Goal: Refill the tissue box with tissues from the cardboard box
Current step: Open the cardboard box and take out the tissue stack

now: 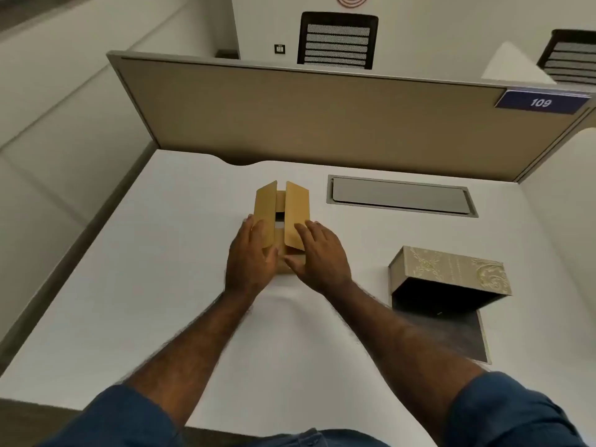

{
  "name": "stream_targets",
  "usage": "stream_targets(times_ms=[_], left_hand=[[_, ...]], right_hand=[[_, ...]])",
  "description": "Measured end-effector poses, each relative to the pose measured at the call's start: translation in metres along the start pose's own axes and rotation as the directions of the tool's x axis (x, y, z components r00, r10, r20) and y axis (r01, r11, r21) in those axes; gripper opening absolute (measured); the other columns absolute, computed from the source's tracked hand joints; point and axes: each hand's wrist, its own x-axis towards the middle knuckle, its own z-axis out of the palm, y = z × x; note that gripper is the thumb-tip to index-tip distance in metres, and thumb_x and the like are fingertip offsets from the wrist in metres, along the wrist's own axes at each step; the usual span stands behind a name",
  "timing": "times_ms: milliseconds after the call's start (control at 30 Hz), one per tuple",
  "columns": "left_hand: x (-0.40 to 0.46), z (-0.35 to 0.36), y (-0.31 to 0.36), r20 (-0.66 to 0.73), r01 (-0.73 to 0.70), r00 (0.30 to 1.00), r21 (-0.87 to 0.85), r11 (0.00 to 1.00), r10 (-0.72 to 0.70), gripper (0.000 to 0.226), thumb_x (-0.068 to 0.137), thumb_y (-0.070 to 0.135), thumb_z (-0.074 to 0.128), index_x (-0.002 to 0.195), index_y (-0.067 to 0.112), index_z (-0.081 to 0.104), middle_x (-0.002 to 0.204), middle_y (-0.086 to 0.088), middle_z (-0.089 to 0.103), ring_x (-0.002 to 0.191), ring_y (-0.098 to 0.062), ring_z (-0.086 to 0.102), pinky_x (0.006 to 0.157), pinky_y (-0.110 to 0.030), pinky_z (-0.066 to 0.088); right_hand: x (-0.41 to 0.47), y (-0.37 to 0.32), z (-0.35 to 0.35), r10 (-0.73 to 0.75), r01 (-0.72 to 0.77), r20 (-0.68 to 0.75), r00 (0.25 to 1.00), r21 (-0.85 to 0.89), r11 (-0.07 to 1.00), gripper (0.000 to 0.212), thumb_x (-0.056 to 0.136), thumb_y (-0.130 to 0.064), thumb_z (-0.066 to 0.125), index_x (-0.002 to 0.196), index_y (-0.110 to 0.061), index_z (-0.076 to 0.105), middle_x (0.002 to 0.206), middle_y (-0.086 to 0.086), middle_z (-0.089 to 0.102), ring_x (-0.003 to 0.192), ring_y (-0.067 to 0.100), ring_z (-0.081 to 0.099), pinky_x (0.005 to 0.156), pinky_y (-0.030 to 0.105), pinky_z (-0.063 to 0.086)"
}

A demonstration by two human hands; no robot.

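A small brown cardboard box [283, 204] stands in the middle of the white desk [145, 269], its two long top flaps raised and parted, with something white showing in the gap. My left hand [251, 256] lies against the box's left flap and near side. My right hand [319, 253] rests on the right flap and the near end. To the right sits the tissue box [451, 272], beige with an ornate pattern, tipped up so its dark hollow inside faces me. Its flat dark base panel [451, 333] lies on the desk in front of it.
A grey cable hatch [400, 196] is set into the desk behind the tissue box. A tan partition [306, 114] with a blue "109" label [541, 102] closes the far edge. Black mesh chairs [337, 40] stand beyond it.
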Motion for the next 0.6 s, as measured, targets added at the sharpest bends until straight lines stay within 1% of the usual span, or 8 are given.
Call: stream_targets(times_ms=[100,167,233,333,400,433,533,600], left_hand=[[0.006,0.000,-0.013,0.057,0.078,0.996,-0.073,0.994,-0.074,0.079,0.092,0.047,0.069,0.155,0.015,0.033,0.163,-0.010,0.037,0.137,-0.035,0.052,0.099,-0.045,0.054],[0.007,0.002,-0.020,0.085,0.110,0.991,-0.096,0.989,-0.102,0.079,0.091,0.046,0.070,0.155,0.016,0.033,0.160,-0.009,0.043,0.127,-0.035,0.061,0.090,-0.045,0.059],[0.011,0.004,-0.028,0.072,0.134,0.990,-0.153,0.979,-0.124,0.075,0.092,0.046,0.069,0.153,0.020,0.035,0.153,-0.006,0.052,0.118,-0.034,0.067,0.088,-0.045,0.062],[0.015,0.007,-0.035,0.053,0.155,0.988,-0.222,0.963,-0.146,0.065,0.094,0.038,0.067,0.151,0.022,0.039,0.144,-0.004,0.062,0.115,-0.029,0.069,0.088,-0.045,0.063],[0.015,0.008,-0.036,0.028,0.182,0.983,-0.293,0.939,-0.182,0.059,0.098,0.032,0.064,0.150,0.019,0.041,0.138,-0.007,0.066,0.116,-0.027,0.070,0.089,-0.044,0.063],[0.016,0.007,-0.037,0.019,0.201,0.978,-0.325,0.924,-0.206,0.055,0.100,0.029,0.061,0.150,0.018,0.042,0.132,-0.008,0.070,0.111,-0.026,0.072,0.088,-0.043,0.063],[0.018,0.005,-0.043,0.032,0.250,0.966,-0.389,0.887,-0.258,0.052,0.101,0.022,0.056,0.151,0.016,0.043,0.097,-0.007,0.075,0.073,-0.019,0.070,0.071,-0.037,0.064],[0.019,0.004,-0.047,0.061,0.287,0.955,-0.441,0.850,-0.290,0.055,0.100,0.017,0.058,0.153,0.012,0.042,0.081,-0.004,0.071,0.059,-0.017,0.064,0.062,-0.033,0.062]], right_hand=[[0.015,-0.011,0.008,0.080,-0.080,0.011,0.997,0.075,0.994,0.091,0.093,-0.073,0.063,0.162,-0.018,0.042,0.169,0.014,0.046,0.153,0.036,0.047,0.122,0.052,0.045],[0.021,-0.019,0.014,0.122,-0.125,0.040,0.992,0.100,0.987,0.093,0.094,-0.074,0.061,0.165,-0.020,0.037,0.173,0.012,0.040,0.154,0.035,0.045,0.120,0.053,0.047],[0.027,-0.024,0.021,0.156,-0.162,0.054,0.986,0.124,0.979,0.089,0.097,-0.071,0.059,0.167,-0.022,0.033,0.175,0.010,0.035,0.154,0.035,0.045,0.114,0.053,0.052],[0.030,-0.027,0.029,0.199,-0.200,0.021,0.980,0.142,0.969,0.075,0.104,-0.060,0.057,0.166,-0.023,0.036,0.175,0.008,0.037,0.153,0.032,0.047,0.108,0.051,0.058],[0.029,-0.029,0.032,0.244,-0.237,-0.017,0.970,0.184,0.954,0.068,0.107,-0.056,0.053,0.165,-0.022,0.040,0.172,0.007,0.043,0.152,0.030,0.049,0.110,0.050,0.057],[0.030,-0.028,0.032,0.272,-0.257,-0.042,0.961,0.214,0.942,0.066,0.108,-0.055,0.051,0.164,-0.021,0.042,0.169,0.006,0.047,0.150,0.029,0.051,0.111,0.049,0.057],[0.030,-0.027,0.032,0.367,-0.308,-0.132,0.921,0.328,0.893,0.056,0.110,-0.050,0.049,0.156,-0.018,0.051,0.156,0.004,0.062,0.136,0.026,0.064,0.104,0.042,0.059],[0.030,-0.026,0.027,0.454,-0.356,-0.148,0.879,0.429,0.830,0.046,0.112,-0.047,0.047,0.149,-0.020,0.056,0.142,0.000,0.070,0.123,0.025,0.070,0.098,0.040,0.059]])
